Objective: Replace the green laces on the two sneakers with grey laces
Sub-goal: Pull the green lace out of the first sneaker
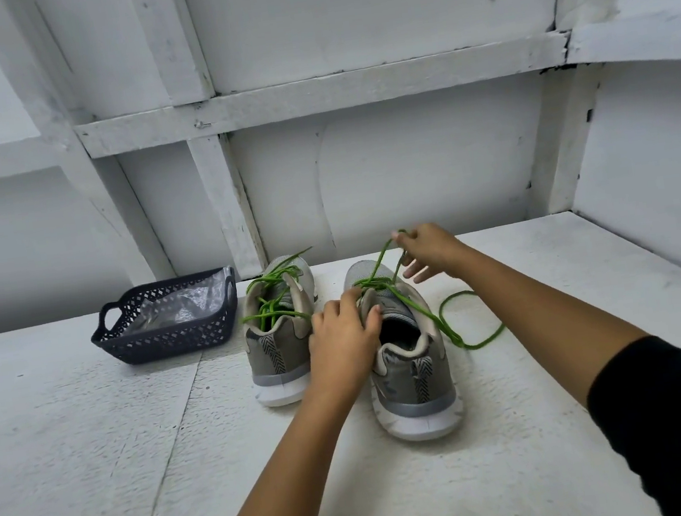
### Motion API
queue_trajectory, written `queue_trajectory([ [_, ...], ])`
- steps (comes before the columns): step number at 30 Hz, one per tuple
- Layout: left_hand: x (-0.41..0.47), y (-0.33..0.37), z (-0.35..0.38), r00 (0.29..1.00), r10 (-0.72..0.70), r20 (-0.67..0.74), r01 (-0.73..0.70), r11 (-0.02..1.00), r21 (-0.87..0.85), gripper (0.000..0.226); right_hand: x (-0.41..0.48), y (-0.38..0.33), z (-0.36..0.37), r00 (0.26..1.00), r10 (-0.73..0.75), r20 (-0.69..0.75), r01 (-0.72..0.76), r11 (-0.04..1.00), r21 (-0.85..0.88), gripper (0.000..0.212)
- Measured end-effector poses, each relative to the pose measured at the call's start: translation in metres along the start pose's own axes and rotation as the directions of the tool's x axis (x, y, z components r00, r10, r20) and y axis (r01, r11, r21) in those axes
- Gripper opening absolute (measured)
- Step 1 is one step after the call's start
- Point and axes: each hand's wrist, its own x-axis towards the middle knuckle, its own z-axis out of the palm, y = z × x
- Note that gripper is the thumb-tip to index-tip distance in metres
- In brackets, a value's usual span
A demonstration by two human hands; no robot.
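Sneaker (408, 361) mid-worktop (94, 441), heel toward camera. Its green lace (381, 260) is slack, end trailing right. Left hand (341, 340) fingers curl on its tongue. Right hand (428, 250) pinches lace above its toe, other fingers spread. Second sneaker (277, 352) just left, basket (165, 324) further left.

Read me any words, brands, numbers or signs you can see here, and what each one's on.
No readable text anywhere.
Nearer sneaker and farther sneaker: only a zigzag heel-tab pattern, no brand visible.
Dark basket and the plastic bag in it: no legible print.
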Motion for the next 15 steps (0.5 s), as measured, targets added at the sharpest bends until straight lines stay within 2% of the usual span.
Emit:
queue_trajectory([
  [2, 0.001, 0.0, 0.001, 1.0, -0.004, 0.008, 0.004, 1.0, 0.0, 0.043, -0.006, 0.009, 0.005, 0.992, 0.039, 0.123, -0.021, 0.989, -0.149, 0.028],
  [4, 0.002, -0.001, 0.002, 1.0, 0.006, 0.005, -0.006, 1.0, 0.0, 0.042, -0.008, 0.016, 0.01, 0.987, 0.013, 0.158, 0.026, 0.971, -0.237, 0.029],
  [6, 0.003, -0.003, 0.003, 0.999, 0.046, -0.016, -0.046, 0.999, -0.012, 0.041, -0.004, 0.015, 0.011, 0.994, -0.012, 0.111, 0.026, 0.993, -0.119, 0.03],
  [8, 0.004, -0.004, 0.003, 0.995, 0.09, -0.039, -0.091, 0.996, -0.024, 0.039, 0.004, 0.007, 0.005, 1.0, 0.021, 0.018, -0.023, 0.985, 0.169, 0.025],
  [10, 0.005, -0.004, 0.003, 0.993, 0.114, -0.036, -0.115, 0.993, -0.04, 0.038, 0.013, -0.004, -0.006, 0.991, 0.07, -0.111, -0.019, 0.916, 0.4, 0.025],
  [12, 0.004, -0.003, 0.002, 0.994, 0.107, -0.006, -0.107, 0.991, -0.081, 0.037, 0.018, -0.01, -0.015, 0.981, 0.093, -0.169, -0.01, 0.899, 0.438, 0.03],
  [14, 0.003, -0.001, 0.002, 0.995, 0.099, 0.016, -0.096, 0.988, -0.124, 0.035, 0.012, -0.007, -0.014, 0.989, 0.132, -0.073, -0.098, 0.93, 0.355, 0.034],
  [15, 0.002, -0.001, 0.002, 0.995, 0.098, 0.016, -0.094, 0.986, -0.14, 0.035, 0.007, -0.001, -0.009, 0.987, 0.161, 0.008, -0.157, 0.953, 0.258, 0.033],
])
